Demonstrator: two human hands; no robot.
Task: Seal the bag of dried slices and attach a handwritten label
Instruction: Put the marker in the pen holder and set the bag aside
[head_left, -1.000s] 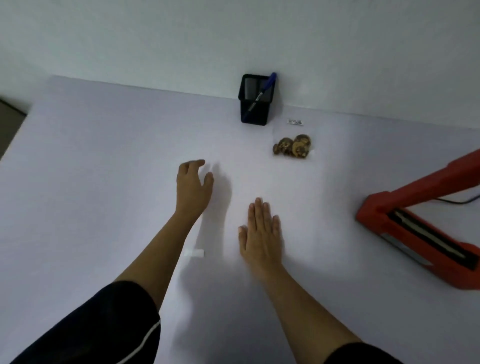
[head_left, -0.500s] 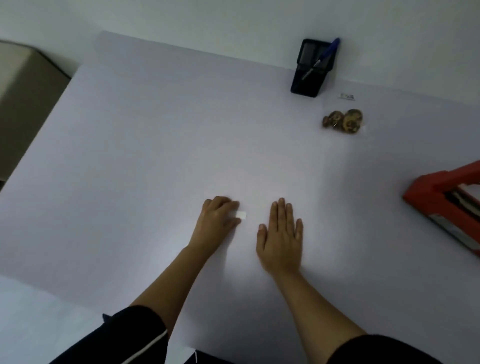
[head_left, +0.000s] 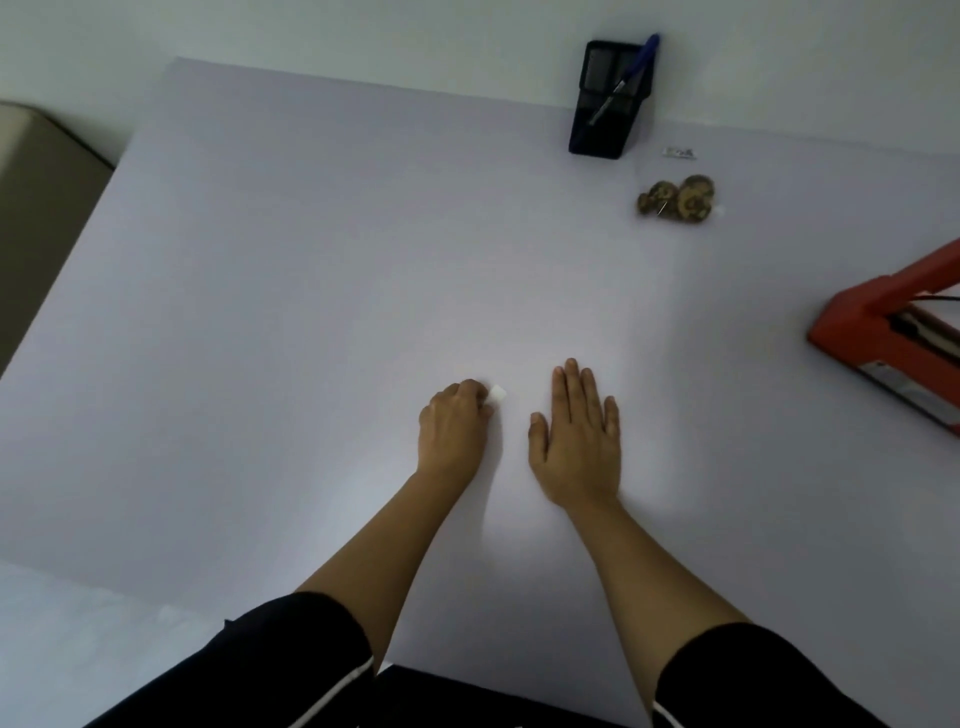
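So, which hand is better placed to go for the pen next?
Right, probably. The right hand lies flat and empty on the table, on the same side as the pen. The left hand pinches the small white label.

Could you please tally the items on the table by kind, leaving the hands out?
black pen holder: 1
blue pen: 1
bag of dried slices: 1
red heat sealer: 1
white label: 1
small printed slip: 1
Total: 6

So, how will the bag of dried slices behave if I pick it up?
The bag looks like thin clear film, so probably floppy. It holds only a few dried slices, so likely light. They may shift inside when lifted.
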